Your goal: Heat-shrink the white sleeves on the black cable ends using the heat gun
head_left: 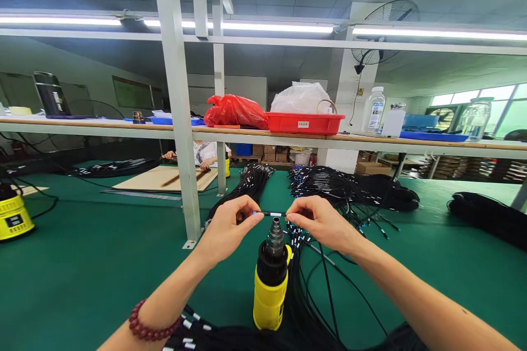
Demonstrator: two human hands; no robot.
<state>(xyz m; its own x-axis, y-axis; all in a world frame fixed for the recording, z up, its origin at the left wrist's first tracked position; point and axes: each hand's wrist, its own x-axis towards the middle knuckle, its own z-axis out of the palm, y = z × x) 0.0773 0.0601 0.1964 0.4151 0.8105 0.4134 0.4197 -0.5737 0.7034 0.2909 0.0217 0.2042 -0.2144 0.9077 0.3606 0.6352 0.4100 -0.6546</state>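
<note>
A black cable [272,214] with a white band on it is stretched level between my two hands. My left hand [230,225] pinches its blue-tipped end between thumb and fingers. On the other side of the white band, my right hand [321,221] pinches the cable the same way. Just below the banded stretch points the metal nozzle of a yellow and black heat gun [269,285], which stands upright on the green table. The cable seems to be just above the nozzle, apart from it. Whether the gun is running cannot be seen.
Bundles of black cables [354,189] lie behind my hands, and more cables [230,337] cross the front edge. A white shelf post [181,120] rises at left. A second yellow tool [15,214] stands far left. Beyond the shelf a co-worker's hands [206,164] work near a board [144,180].
</note>
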